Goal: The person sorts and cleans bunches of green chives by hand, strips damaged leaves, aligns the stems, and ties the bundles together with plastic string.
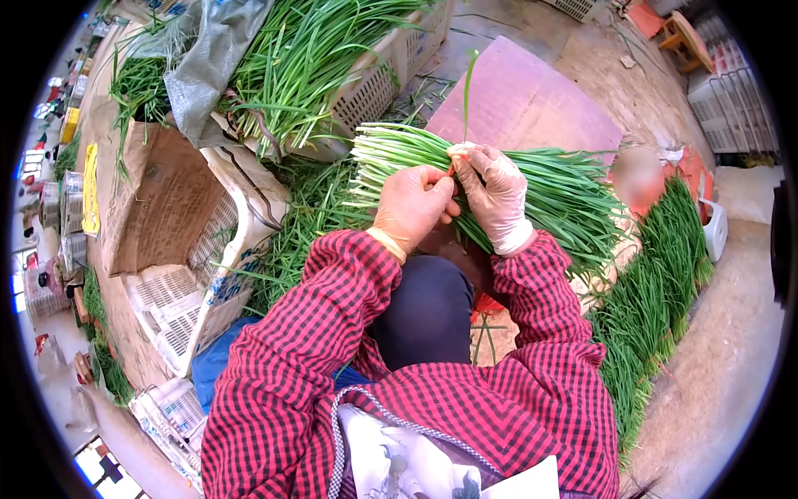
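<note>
A thick bundle of garlic chives (549, 187) lies crosswise in front of me, pale stem ends to the left and green leaf tips to the right. Both hands meet over its middle, at a thin red tie (451, 169). My left hand (416, 204) is closed, thumb and forefinger pinched at the tie. In a thin pale glove, my right hand (496, 198) also pinches there from the other side. One single chive leaf (468, 91) sticks up beyond the right fingers. The underside of the bundle and most of the tie are hidden.
A crate (366, 96) heaped with loose chives stands at the back. To the left is a white crate (241, 241) lined with cardboard, with loose chives beside it. A row of chive bundles (657, 283) runs along the right. Behind the bundle lies a pinkish board (532, 91).
</note>
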A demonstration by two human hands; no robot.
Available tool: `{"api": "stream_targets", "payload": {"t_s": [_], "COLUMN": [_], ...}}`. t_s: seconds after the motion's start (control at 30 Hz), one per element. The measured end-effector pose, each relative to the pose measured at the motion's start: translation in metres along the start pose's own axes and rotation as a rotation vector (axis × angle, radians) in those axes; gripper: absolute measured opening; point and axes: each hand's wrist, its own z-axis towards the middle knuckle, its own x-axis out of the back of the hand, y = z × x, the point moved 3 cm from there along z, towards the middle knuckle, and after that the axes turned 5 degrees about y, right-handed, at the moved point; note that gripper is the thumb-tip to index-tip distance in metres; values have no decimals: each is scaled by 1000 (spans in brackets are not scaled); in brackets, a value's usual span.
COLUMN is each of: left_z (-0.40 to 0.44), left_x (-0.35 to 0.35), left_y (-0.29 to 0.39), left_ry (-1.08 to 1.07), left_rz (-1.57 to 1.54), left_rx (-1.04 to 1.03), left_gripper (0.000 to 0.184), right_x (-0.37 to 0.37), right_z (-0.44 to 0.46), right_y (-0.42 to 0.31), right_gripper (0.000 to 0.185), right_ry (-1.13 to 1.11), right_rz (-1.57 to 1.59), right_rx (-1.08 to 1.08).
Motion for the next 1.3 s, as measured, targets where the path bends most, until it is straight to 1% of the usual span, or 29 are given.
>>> {"api": "stream_targets", "payload": {"t_s": [0.07,0.1,0.13,0.2,0.23,0.27,0.33,0.37,0.4,0.43,0.47,0.5,0.53,0.57,0.6,0.63,0.67,0.73,0.77,0.83,0.87,0.93,0.97,1.0,1.07,1.1,1.13,1.2,1.3], "left_z": [-4,-10,-10,-21,-21,-20,3,7,7,2,-4,-7,-9,-11,-12,-12,-16,-22,-26,-25,-29,-35,-37,-37,-35,-30,-29,-19,-11], "left_x": [2,8,11,20,24,24,28,34,36,35,30,27,24,21,19,22,25,27,30,39,42,47,46,45,40,34,28,18,15], "left_y": [6,15,20,45,66,78,72,64,62,62,61,58,51,38,20,5,-7,-3,0,12,18,36,48,52,54,50,51,42,40], "left_ry": [-25,-6,-8,353,414,457,532,434,336,327,385,382,380,383,384,338,328,300,295,135,141,169,201,198,168,130,51,-13,-28], "left_rz": [156,350,351,506,654,721,1056,1009,959,876,865,880,895,922,950,877,852,792,792,626,554,603,692,690,888,853,841,845,850], "left_rx": [-22,-116,-119,-770,-980,-1053,-1242,-1105,-972,-1001,-1051,-1073,-1091,-1057,-1026,-951,-991,-982,-984,-788,-721,-744,-844,-841,-779,-717,-581,-507,-521], "left_gripper": [22,21,21,18,17,19,23,24,26,23,22,21,20,21,23,28,29,29,29,31,34,33,25,25,17,17,18,19,21], "right_x": [1,0,0,5,6,9,17,25,31,35,38,42,40,39,38,38,37,45,46,46,50,54,56,58,60,61,62,61,61], "right_z": [0,0,-1,-9,-10,-6,7,17,24,21,19,16,6,-7,-19,-30,-39,-43,-46,-47,-47,-56,-59,-63,-69,-71,-72,-75,-74], "right_y": [-1,-1,2,-1,-13,-25,-45,-46,-40,-39,-38,-33,-30,-24,-19,-14,-12,-24,-26,-28,-33,-36,-39,-43,-46,-49,-49,-48,-45], "right_gripper": [9,6,6,4,4,4,6,6,8,11,15,23,23,26,28,30,25,18,18,9,4,2,3,5,4,2,2,2,3], "right_ry": [9,70,73,124,92,87,85,191,285,354,419,407,402,401,368,332,381,296,300,288,220,147,90,69,33,2,-12,-20,-23], "right_rz": [-15,-43,-44,-98,-189,-186,-127,-82,29,184,341,256,252,196,89,-18,101,80,78,212,87,4,-47,-50,-67,-90,-105,-114,-130], "right_rx": [-195,-78,-77,55,48,48,99,129,132,-3,-138,-2,-7,-146,-172,-196,-137,-218,-220,-157,-136,-59,-71,-124,-108,-123,-120,-124,-94]}}
